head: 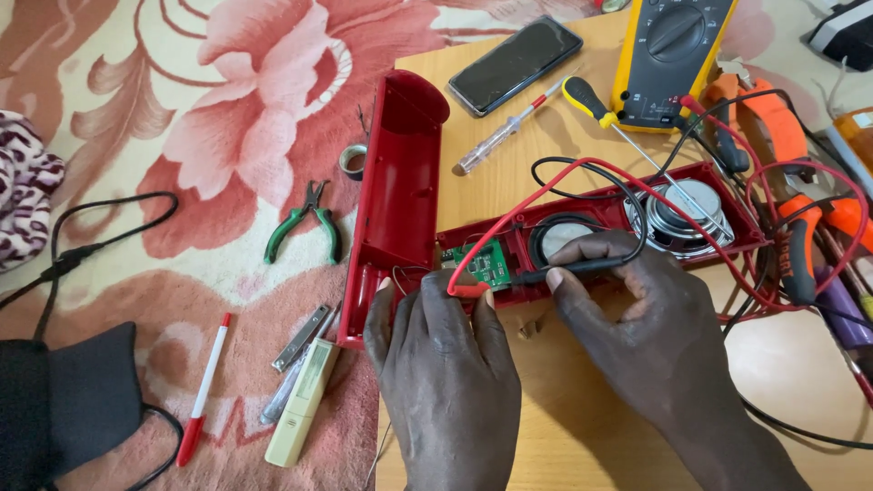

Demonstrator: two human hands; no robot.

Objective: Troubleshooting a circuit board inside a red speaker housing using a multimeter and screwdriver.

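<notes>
My left hand pinches a red test probe against a small green circuit board inside an opened red speaker case. My right hand holds a black test probe that points at the same board. Red and black leads loop up to a yellow multimeter at the top. Two round speaker drivers sit in the case. The empty red case half lies to the left, its near end under my left fingers.
On the wooden board: a black phone, a clear-handled screwdriver, a yellow-handled screwdriver, orange-handled pliers. On the floral cloth: green pliers, tape roll, red pen, metal tools, a cream tester, black cable.
</notes>
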